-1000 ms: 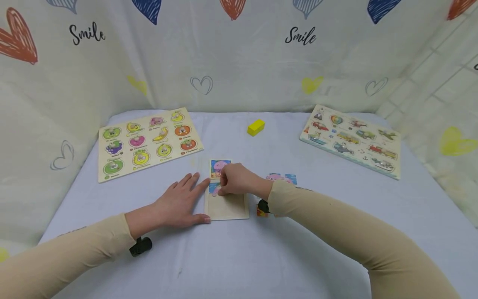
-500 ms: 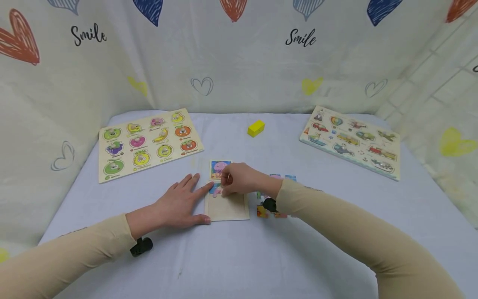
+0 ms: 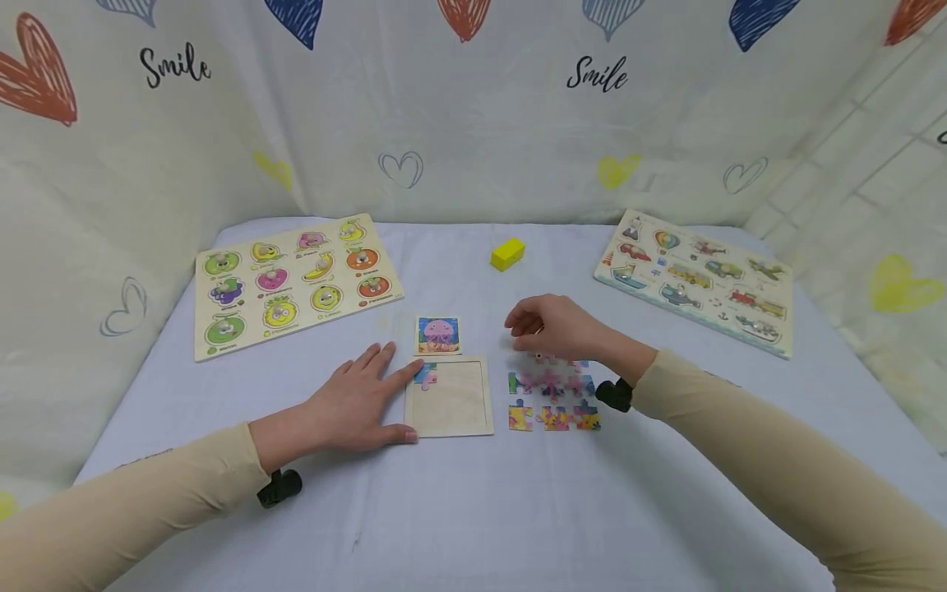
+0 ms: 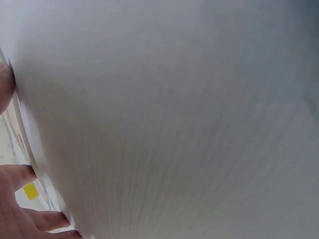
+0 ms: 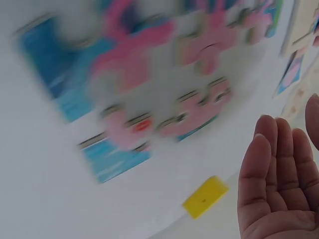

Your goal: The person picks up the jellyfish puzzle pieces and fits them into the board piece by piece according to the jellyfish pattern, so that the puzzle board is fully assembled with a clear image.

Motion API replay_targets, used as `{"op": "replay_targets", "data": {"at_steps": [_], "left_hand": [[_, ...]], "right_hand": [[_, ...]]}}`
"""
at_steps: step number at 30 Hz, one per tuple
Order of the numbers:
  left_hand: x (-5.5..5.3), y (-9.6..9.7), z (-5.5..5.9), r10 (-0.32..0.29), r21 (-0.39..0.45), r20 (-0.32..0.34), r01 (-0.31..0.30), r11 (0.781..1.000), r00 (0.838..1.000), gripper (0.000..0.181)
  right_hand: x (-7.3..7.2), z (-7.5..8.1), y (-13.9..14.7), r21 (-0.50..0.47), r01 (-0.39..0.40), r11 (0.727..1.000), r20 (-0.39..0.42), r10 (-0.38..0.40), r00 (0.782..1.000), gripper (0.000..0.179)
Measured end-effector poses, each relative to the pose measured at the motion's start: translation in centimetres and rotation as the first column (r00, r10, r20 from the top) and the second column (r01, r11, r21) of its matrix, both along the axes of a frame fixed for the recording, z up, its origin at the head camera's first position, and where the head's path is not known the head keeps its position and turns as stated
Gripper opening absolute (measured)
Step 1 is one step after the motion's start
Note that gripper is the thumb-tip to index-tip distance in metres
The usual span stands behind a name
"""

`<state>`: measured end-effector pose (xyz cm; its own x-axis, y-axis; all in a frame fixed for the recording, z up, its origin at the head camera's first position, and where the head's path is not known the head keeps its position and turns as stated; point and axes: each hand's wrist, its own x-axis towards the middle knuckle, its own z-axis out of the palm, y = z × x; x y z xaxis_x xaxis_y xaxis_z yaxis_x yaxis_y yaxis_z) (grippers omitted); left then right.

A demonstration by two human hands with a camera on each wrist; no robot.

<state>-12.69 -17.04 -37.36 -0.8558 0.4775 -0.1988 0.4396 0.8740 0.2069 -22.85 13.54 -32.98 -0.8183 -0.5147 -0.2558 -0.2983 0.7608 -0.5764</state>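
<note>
My left hand [image 3: 351, 407] lies with its fingers spread on the white cloth. Its index fingertip touches the top left corner of the wooden puzzle tray [image 3: 459, 411], and its thumb tip meets the tray's left edge. One blue and pink puzzle piece [image 3: 427, 376] sits in that corner. Over the back of the loose puzzle pieces [image 3: 551, 385] hovers my right hand [image 3: 558, 329], which partly hides them. In the right wrist view its fingers [image 5: 256, 169] are relaxed and nothing is between them and the thumb. Blurred pink and blue pieces [image 5: 214, 42] lie below.
An octopus picture card [image 3: 438, 335] lies just behind the tray. Farther back are a yellow block [image 3: 507, 254], a fruit puzzle board [image 3: 296, 284] on the left and a vehicle puzzle board [image 3: 695, 279] on the right. A patterned cloth hangs behind.
My right hand has left the tray and moved right, above the loose pieces. The corner piece stays in the tray, now uncovered. My left index finger has shifted slightly onto the tray's corner.
</note>
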Motion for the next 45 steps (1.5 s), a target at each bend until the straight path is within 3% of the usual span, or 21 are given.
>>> {"op": "replay_targets", "data": {"at_steps": [7,12,18,28,37,45], "left_hand": [[-0.1,0.0,0.0,0.010,-0.004,0.016,-0.010,1.000,1.000,0.094],[-0.1,0.0,-0.1,0.015,0.003,0.027,-0.015,1.000,1.000,0.094],[-0.1,0.1,0.0,0.016,0.001,0.028,-0.016,1.000,0.999,0.093],[-0.1,0.1,0.0,0.016,0.000,0.030,-0.016,1.000,0.999,0.093],[-0.2,0.1,0.0,0.010,0.004,0.029,-0.010,1.000,1.000,0.093],[0.0,0.1,0.0,0.010,0.014,0.011,-0.010,1.000,1.000,0.093]], "right_hand": [[-0.6,-0.6,3.4,0.025,0.029,0.999,-0.044,-0.028,0.999,0.032],[-0.7,-1.4,4.6,0.075,0.050,0.996,-0.030,-0.048,0.998,0.030],[-0.5,-2.1,4.8,0.119,0.042,0.992,-0.012,-0.041,0.999,0.031],[-0.2,-2.0,4.0,0.185,0.021,0.982,-0.064,-0.009,0.998,0.025],[0.2,-2.1,3.9,0.135,0.016,0.991,-0.087,-0.004,0.996,0.019],[0.0,-2.1,4.2,0.047,0.025,0.999,-0.037,-0.024,0.999,0.011]]}}
